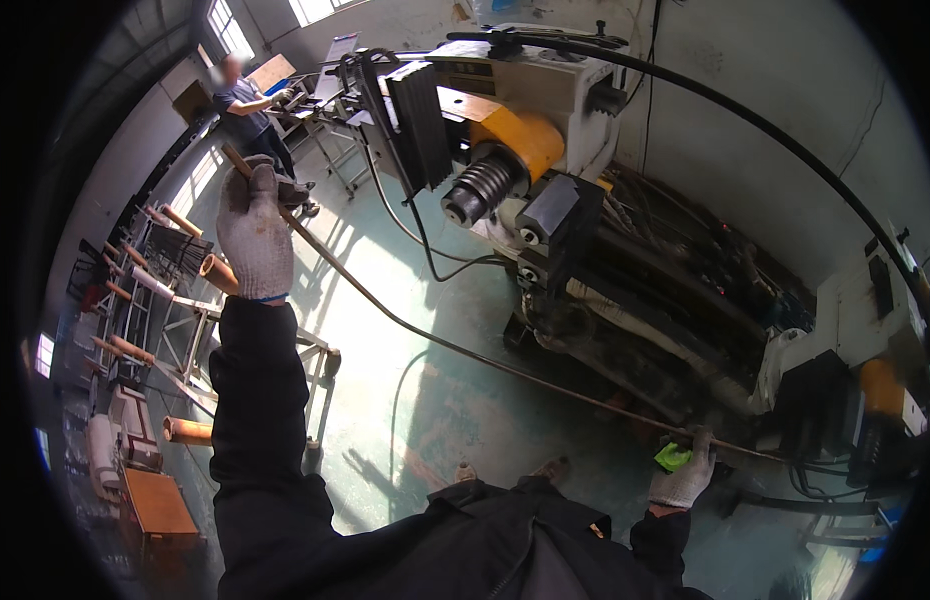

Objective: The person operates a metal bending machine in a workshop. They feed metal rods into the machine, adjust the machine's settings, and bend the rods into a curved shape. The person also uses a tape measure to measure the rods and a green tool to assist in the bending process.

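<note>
A long thin brown rod [415, 328] slopes across the view from upper left to lower right, bowed as it appears here. Near its upper end, my left hand [257, 235], in a pale knitted glove, is raised on an outstretched arm and closed round the rod. Low on the right, my right hand [685, 476], gloved alike, has its fingers at the rod near the lower end. A bright green piece [673, 457] shows beside these fingers; I cannot tell what it is. Past my right hand, the rod reaches toward dark machine parts.
A large machine with an orange-yellow housing [530, 140] and ribbed spindle [482, 187] stands ahead. A black hose [745, 98] arches to the right. Left are metal stands holding copper-coloured tubes [190, 432] and an orange-brown box [160, 503]. Another person [250, 110] stands at far left.
</note>
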The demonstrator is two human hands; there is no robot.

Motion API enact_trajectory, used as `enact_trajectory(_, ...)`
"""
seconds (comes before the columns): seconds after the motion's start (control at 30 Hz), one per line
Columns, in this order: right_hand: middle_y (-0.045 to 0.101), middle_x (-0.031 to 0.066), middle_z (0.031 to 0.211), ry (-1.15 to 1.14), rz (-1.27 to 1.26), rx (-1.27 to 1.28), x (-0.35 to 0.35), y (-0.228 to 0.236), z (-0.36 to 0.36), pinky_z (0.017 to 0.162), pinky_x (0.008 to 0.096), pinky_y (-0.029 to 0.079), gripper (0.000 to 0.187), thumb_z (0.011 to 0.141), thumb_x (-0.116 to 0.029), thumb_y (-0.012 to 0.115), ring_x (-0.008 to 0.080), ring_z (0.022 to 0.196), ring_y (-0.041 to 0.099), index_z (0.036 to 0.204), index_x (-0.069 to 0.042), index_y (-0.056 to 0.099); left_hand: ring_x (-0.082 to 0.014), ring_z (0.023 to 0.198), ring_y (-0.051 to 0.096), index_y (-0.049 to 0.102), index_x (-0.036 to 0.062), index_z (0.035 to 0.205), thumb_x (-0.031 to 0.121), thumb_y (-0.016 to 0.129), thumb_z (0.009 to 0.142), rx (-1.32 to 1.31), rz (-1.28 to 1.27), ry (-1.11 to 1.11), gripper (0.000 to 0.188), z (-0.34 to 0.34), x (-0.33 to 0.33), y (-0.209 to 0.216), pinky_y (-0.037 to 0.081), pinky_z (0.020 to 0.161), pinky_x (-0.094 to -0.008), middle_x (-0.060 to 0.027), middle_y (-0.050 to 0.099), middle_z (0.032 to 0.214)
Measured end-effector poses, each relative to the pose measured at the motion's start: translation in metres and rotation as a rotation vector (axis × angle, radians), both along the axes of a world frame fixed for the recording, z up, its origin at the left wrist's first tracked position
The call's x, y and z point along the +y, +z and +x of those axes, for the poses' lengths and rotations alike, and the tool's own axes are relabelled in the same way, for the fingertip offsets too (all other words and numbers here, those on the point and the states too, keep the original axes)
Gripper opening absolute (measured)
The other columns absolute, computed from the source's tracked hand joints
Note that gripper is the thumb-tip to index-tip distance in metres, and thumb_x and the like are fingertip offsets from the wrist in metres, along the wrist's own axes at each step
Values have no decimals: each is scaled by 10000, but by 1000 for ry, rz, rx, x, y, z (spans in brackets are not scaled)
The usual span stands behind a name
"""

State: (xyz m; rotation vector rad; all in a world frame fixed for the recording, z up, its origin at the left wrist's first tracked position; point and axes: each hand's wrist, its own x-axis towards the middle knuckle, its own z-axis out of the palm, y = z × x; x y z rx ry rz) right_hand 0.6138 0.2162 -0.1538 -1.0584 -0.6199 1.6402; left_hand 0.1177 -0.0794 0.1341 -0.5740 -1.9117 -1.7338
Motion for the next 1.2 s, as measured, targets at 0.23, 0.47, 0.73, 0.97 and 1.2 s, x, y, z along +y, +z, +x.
enact_trajectory(0.23, 743, 46, 1267, -64, 2, -155, -30, -25, 53, 1002, 393, 524, 558, 1079, -436, 801, 218, 1136, 670, 1447, -26, 710, -124, 792, 665, 657, 53, 1199, 134, 681, 1181, -79, 278, -234, 87, 47, -68, -60, 608, 708, -315, -13, 662, 962)
enact_trajectory(0.47, 816, 176, 1062, 286, 1033, -847, -145, -13, 27, 852, 513, 630, 515, 963, -424, 914, 405, 877, 759, 1312, -68, 782, -137, 699, 628, 621, 69, 1212, 167, 620, 1207, -204, 422, 108, 98, 80, -335, -95, 553, 672, -300, -16, 619, 852)
enact_trajectory(0.73, 771, 132, 960, 975, 744, -188, -372, 35, -143, 671, 361, 503, 350, 1188, -360, 656, 222, 724, 633, 1128, -29, 754, -71, 621, 444, 627, 79, 1147, 202, 625, 1205, -71, 649, 712, 136, 173, -699, -140, 385, 541, -276, 42, 510, 787)
enact_trajectory(0.97, 773, 131, 980, 1254, 940, -2, -617, 86, -298, 624, 299, 455, 208, 1157, -115, 610, 158, 717, 592, 1009, -4, 705, -91, 627, 446, 633, 104, 1118, 254, 653, 1178, -118, 856, 1182, 162, 265, -930, -201, 369, 541, -302, 30, 497, 795)
enact_trajectory(1.2, 682, 93, 875, 1657, 744, 167, -876, 62, -467, 538, 245, 371, 308, 1159, -300, 677, 90, 604, 488, 987, -53, 615, -127, 657, 464, 579, 130, 1046, 311, 667, 1158, -94, 799, 1673, 230, 362, -1142, -269, 350, 594, -362, 23, 473, 776)
